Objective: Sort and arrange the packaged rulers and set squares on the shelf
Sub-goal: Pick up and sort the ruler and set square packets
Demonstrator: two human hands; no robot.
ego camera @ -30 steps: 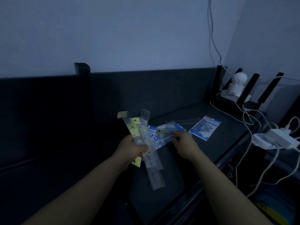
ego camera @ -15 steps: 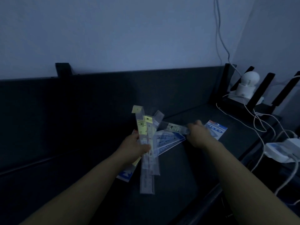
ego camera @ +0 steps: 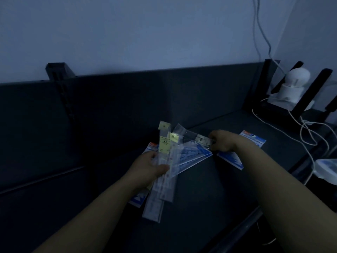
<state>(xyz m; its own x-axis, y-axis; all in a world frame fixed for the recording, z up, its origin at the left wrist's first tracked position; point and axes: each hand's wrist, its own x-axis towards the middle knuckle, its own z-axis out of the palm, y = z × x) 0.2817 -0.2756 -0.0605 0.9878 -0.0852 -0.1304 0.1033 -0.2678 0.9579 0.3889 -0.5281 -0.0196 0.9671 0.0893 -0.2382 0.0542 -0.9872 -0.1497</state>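
light: dim and bluish, so the print on the packs is unreadable (only colours and outlines come through).
left hand (ego camera: 149,168): near the middle, its grip closed round a fan of packs, thumb laid across their front.
ruler packs (ego camera: 165,181): long clear sleeves held in the left hand, spreading towards the far side; their near ends hang below the hand, over the shelf.
yellow tags (ego camera: 164,141): pale header cards on the far ends of two of the ruler packs.
set-square packs (ego camera: 191,155): blue and white, in the same fan behind the ruler packs, pointing right (another blue corner shows below the left wrist).
right hand (ego camera: 221,141): just right of the fan, its grip pinched on the right end of the single ruler pack.
single ruler pack (ego camera: 197,138): a clear sleeve lying nearly level, its left end overlapping the far side of the fan; whether the left hand also holds it, I cannot tell.
loose set-square pack (ego camera: 254,139): flat on the shelf, partly hidden under the right wrist.
shelf (ego camera: 200,216): dark top, with a dark back panel (ego camera: 127,99) on the far side.
white device (ego camera: 295,83): far right corner, between black posts.
white cables (ego camera: 310,132): trailing across the right end of the shelf.
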